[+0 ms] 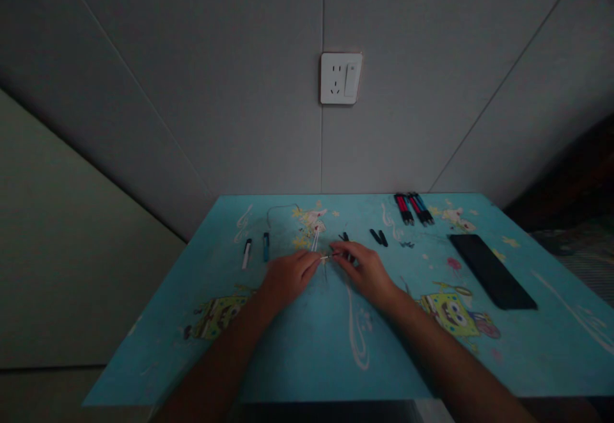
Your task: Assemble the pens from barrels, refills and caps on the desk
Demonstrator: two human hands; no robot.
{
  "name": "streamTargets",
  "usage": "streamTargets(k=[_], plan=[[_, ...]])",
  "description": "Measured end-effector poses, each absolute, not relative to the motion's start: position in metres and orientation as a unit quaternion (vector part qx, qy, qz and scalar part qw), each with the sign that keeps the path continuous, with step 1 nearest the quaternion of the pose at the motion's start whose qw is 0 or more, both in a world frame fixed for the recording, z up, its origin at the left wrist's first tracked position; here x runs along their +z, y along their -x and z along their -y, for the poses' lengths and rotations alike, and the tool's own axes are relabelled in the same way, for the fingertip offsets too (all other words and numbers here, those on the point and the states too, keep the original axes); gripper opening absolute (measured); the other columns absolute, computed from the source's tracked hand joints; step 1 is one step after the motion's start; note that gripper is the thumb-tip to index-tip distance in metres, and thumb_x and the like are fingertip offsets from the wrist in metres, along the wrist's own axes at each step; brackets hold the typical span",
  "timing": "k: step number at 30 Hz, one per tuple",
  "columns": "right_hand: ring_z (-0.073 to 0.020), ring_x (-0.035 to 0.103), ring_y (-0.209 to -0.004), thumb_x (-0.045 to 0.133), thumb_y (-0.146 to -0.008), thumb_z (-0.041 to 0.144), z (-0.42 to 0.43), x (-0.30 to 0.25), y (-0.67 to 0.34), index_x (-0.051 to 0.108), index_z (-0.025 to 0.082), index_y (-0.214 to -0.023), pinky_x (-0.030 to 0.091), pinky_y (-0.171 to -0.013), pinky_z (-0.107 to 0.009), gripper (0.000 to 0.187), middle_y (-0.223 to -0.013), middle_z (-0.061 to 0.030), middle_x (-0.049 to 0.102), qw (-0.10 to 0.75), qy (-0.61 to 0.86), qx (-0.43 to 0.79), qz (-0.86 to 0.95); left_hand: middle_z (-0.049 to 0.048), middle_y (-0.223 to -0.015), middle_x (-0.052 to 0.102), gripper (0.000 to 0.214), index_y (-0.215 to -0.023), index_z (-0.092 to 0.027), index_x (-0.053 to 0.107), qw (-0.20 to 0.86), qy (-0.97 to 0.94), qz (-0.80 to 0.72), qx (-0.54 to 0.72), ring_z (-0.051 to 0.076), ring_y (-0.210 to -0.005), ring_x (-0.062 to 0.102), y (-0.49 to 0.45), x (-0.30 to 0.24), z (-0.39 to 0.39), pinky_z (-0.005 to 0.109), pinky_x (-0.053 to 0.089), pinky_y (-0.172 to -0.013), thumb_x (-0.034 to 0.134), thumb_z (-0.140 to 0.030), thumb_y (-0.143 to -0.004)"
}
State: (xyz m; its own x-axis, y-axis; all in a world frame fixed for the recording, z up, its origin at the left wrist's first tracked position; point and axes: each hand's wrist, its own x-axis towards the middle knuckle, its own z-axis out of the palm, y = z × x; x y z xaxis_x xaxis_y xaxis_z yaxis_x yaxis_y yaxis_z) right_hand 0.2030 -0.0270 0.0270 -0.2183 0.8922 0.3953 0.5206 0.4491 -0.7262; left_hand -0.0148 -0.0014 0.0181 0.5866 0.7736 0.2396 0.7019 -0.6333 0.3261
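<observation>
My left hand [291, 274] is closed in a pinch on a thin, pale pen refill [325, 257], whose end sticks out to the right. Close beside it, my right hand [364, 269] has its fingertips pinched on a small dark part at that end; the part is too small to name. Thin white refills [315, 240] lie just beyond the left fingers. A dark pen part [345, 236] lies behind my right hand, partly hidden. To the left rest a white pen barrel [246, 255] and a blue pen barrel [266, 247], both dark at the far end.
Two black grips [378, 237] and small dark pieces [407, 244] lie right of my hands. Several pens [413, 209] in red, blue and black sit at the table's back edge. A flat black case [492, 272] lies at right. Behind the table [307, 359], the wall holds a socket [341, 78].
</observation>
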Motion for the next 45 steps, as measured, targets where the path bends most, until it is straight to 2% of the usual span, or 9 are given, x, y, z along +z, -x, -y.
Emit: streamTargets(k=[5, 9, 12, 15, 21, 26, 29, 32, 45], plan=[[-0.0171, 0.065, -0.088, 0.061, -0.090, 0.026, 0.029, 0.021, -0.198, 0.058, 0.025, -0.125, 0.050, -0.084, -0.031, 0.035, -0.095, -0.0031, 0.069, 0.399, 0.475, 0.244, 0.745, 0.0049, -0.087, 0.067, 0.036, -0.104, -0.023, 0.066, 0.079, -0.896, -0.407, 0.161, 0.017, -0.077, 0.065, 0.012, 0.018, 0.004, 0.027, 0.047, -0.071, 0.033, -0.037, -0.101], [-0.0176, 0.064, -0.087, 0.059, -0.092, 0.032, 0.026, 0.021, -0.201, 0.058, 0.024, -0.124, 0.050, -0.082, -0.031, 0.034, -0.095, -0.0035, 0.069, 0.388, 0.499, 0.219, 0.743, 0.0047, -0.089, 0.068, 0.036, -0.102, -0.023, 0.066, 0.084, -0.889, -0.420, 0.162, 0.017, -0.081, 0.065, 0.012, 0.017, 0.003, 0.028, 0.047, -0.074, 0.034, -0.038, -0.101], [-0.0203, 0.063, -0.087, 0.056, -0.093, 0.036, 0.020, 0.019, -0.211, 0.062, 0.021, -0.118, 0.049, -0.082, -0.034, 0.030, -0.095, -0.0069, 0.069, 0.367, 0.561, 0.127, 0.731, 0.0050, -0.092, 0.069, 0.034, -0.105, -0.023, 0.065, 0.091, -0.878, -0.437, 0.172, 0.018, -0.085, 0.065, 0.013, 0.015, 0.001, 0.029, 0.048, -0.078, 0.035, -0.038, -0.101], [-0.0231, 0.062, -0.089, 0.057, -0.092, 0.038, 0.013, 0.013, -0.221, 0.067, 0.019, -0.108, 0.047, -0.083, -0.036, 0.027, -0.093, -0.0095, 0.068, 0.308, 0.612, 0.041, 0.727, 0.0054, -0.095, 0.069, 0.032, -0.106, -0.023, 0.065, 0.105, -0.866, -0.450, 0.189, 0.018, -0.089, 0.065, 0.015, 0.014, 0.000, 0.029, 0.047, -0.083, 0.038, -0.037, -0.100], [-0.0226, 0.063, -0.083, 0.057, -0.091, 0.038, 0.002, -0.001, -0.227, 0.070, 0.019, -0.094, 0.046, -0.077, -0.033, 0.024, -0.087, -0.0100, 0.067, 0.242, 0.666, 0.003, 0.706, 0.0057, -0.099, 0.069, 0.031, -0.106, -0.022, 0.065, 0.121, -0.854, -0.463, 0.205, 0.018, -0.092, 0.065, 0.017, 0.012, -0.003, 0.029, 0.047, -0.083, 0.037, -0.036, -0.100], [-0.0227, 0.065, -0.079, 0.052, -0.092, 0.035, -0.001, 0.000, -0.235, 0.069, 0.018, -0.100, 0.047, -0.073, -0.033, 0.025, -0.093, -0.0106, 0.070, 0.293, 0.678, 0.035, 0.673, 0.0060, -0.097, 0.070, 0.032, -0.103, -0.021, 0.065, 0.120, -0.848, -0.469, 0.216, 0.018, -0.092, 0.065, 0.017, 0.008, -0.006, 0.029, 0.047, -0.083, 0.037, -0.036, -0.100], [-0.0202, 0.067, -0.077, 0.049, -0.093, 0.033, 0.001, 0.007, -0.238, 0.066, 0.019, -0.110, 0.049, -0.072, -0.031, 0.027, -0.095, -0.0077, 0.072, 0.361, 0.627, 0.095, 0.684, 0.0063, -0.096, 0.069, 0.033, -0.103, -0.021, 0.065, 0.119, -0.847, -0.466, 0.226, 0.018, -0.092, 0.065, 0.018, 0.007, -0.008, 0.029, 0.047, -0.084, 0.036, -0.036, -0.100], [-0.0184, 0.066, -0.074, 0.052, -0.093, 0.035, 0.005, 0.014, -0.235, 0.066, 0.020, -0.109, 0.051, -0.069, -0.030, 0.027, -0.094, -0.0063, 0.072, 0.400, 0.576, 0.139, 0.699, 0.0066, -0.096, 0.069, 0.032, -0.103, -0.021, 0.065, 0.122, -0.844, -0.466, 0.236, 0.019, -0.091, 0.065, 0.019, 0.008, -0.008, 0.029, 0.047, -0.084, 0.037, -0.036, -0.100], [-0.0175, 0.063, -0.072, 0.052, -0.093, 0.035, 0.011, 0.019, -0.225, 0.067, 0.022, -0.110, 0.052, -0.066, -0.029, 0.026, -0.096, -0.0063, 0.072, 0.411, 0.542, 0.177, 0.711, 0.0056, -0.095, 0.069, 0.032, -0.103, -0.023, 0.066, 0.129, -0.847, -0.463, 0.229, 0.018, -0.091, 0.065, 0.018, 0.012, -0.006, 0.028, 0.047, -0.083, 0.037, -0.036, -0.100]])
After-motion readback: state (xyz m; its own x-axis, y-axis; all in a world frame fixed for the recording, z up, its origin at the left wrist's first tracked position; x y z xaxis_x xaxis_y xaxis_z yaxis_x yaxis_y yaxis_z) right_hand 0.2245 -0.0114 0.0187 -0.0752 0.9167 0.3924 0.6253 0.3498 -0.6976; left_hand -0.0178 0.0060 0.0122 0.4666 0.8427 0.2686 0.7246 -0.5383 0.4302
